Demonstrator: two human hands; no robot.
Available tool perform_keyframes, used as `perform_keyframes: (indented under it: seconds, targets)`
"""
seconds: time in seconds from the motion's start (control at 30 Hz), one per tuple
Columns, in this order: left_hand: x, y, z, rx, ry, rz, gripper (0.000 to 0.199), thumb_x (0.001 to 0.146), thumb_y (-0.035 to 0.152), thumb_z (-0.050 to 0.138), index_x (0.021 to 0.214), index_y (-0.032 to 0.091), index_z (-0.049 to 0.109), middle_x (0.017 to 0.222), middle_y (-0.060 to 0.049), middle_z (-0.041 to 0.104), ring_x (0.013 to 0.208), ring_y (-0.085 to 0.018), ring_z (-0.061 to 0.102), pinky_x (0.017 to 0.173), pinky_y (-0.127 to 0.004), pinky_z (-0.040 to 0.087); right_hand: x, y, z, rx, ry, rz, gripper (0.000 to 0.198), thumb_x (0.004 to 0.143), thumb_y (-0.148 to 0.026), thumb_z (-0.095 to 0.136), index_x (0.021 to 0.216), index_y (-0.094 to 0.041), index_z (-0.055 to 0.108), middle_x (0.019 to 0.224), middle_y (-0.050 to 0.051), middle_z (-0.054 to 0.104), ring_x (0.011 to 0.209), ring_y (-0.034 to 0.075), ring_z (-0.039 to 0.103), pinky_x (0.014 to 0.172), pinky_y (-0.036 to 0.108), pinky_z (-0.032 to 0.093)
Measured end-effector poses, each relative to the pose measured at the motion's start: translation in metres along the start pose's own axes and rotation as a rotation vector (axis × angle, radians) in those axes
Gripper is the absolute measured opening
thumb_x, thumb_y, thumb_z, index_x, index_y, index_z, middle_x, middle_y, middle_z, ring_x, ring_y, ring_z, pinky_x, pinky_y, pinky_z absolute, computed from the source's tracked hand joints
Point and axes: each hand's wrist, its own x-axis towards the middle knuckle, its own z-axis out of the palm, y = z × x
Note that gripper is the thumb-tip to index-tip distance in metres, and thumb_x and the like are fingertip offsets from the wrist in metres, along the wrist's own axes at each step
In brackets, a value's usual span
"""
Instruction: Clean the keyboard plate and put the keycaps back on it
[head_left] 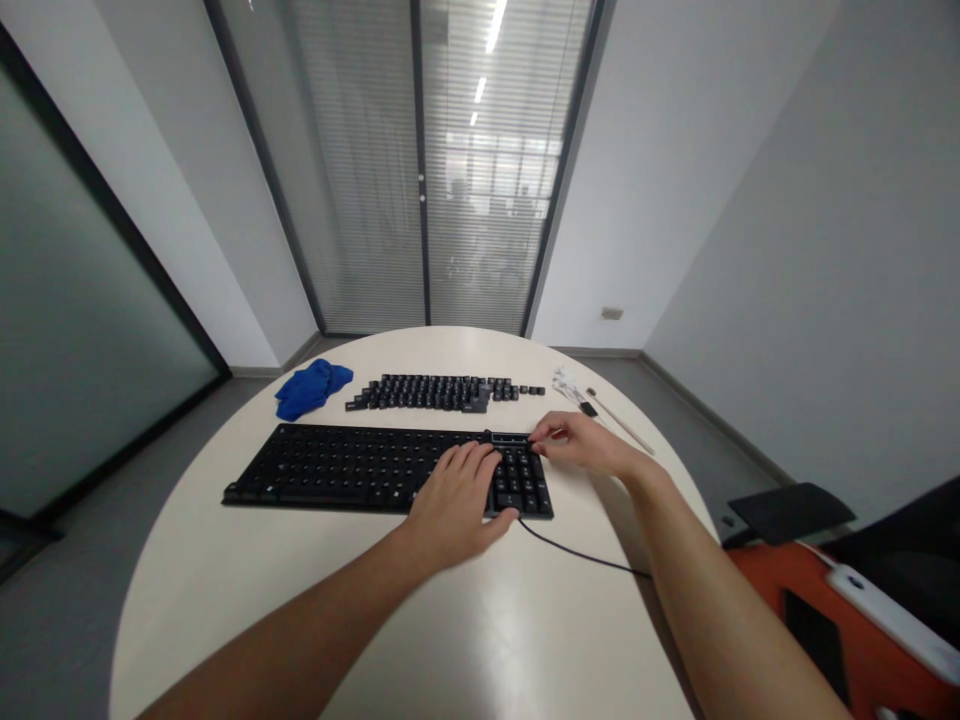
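Observation:
A black keyboard [337, 465] lies on the table, its main section showing small round key posts without caps. Caps sit on the number pad [517, 480] at its right end. My left hand [457, 500] rests flat across the keyboard just left of the number pad, fingers stretched out and thumb by the front edge. At the pad's top right corner, my right hand [568, 440] has thumb and forefinger pinched together; whatever is between them is too small to make out. Behind the keyboard, loose black keycaps [427, 391] lie arranged in rows.
A blue cloth [311, 387] lies at the table's back left. Right of the keycaps are a crumpled clear-white item [568, 383], a small black piece [588, 409] and a thin brush-like stick [622, 420]. A black cable [577, 552] runs rightward over the round table [420, 620]. An orange chair seat [780, 570] stands at right.

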Motion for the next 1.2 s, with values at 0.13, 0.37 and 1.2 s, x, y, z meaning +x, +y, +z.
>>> perform_keyframes:
  seconds: [0.13, 0.37, 1.2]
  targets:
    - [0.001, 0.000, 0.000, 0.003, -0.006, -0.003, 0.058, 0.089, 0.048, 0.061, 0.135, 0.015, 0.049, 0.141, -0.014, 0.055, 0.133, -0.033, 0.046, 0.115, -0.050, 0.034, 0.000, -0.001, -0.001, -0.045, 0.005, -0.030, 0.018, 0.079, -0.031, 0.070, 0.092, -0.018, 0.074, 0.098, 0.006, 0.075, 0.094, 0.022, 0.067, 0.092, 0.037, 0.049]
    - [0.001, 0.000, -0.001, 0.005, -0.011, -0.009, 0.059, 0.088, 0.048, 0.062, 0.134, 0.013, 0.050, 0.141, -0.015, 0.055, 0.134, -0.033, 0.046, 0.116, -0.050, 0.034, 0.001, -0.001, 0.000, -0.026, 0.011, -0.029, 0.018, 0.082, -0.034, 0.066, 0.087, -0.019, 0.073, 0.094, 0.007, 0.074, 0.091, 0.022, 0.067, 0.088, 0.037, 0.051]
    - [0.000, 0.000, 0.000, 0.001, 0.001, -0.004, 0.059, 0.090, 0.050, 0.059, 0.136, 0.014, 0.048, 0.141, -0.015, 0.055, 0.134, -0.032, 0.045, 0.116, -0.050, 0.033, 0.013, 0.009, 0.017, -0.059, 0.011, 0.078, 0.048, 0.089, -0.061, 0.059, 0.100, -0.018, 0.076, 0.091, 0.008, 0.076, 0.080, 0.021, 0.066, 0.075, 0.034, 0.050]
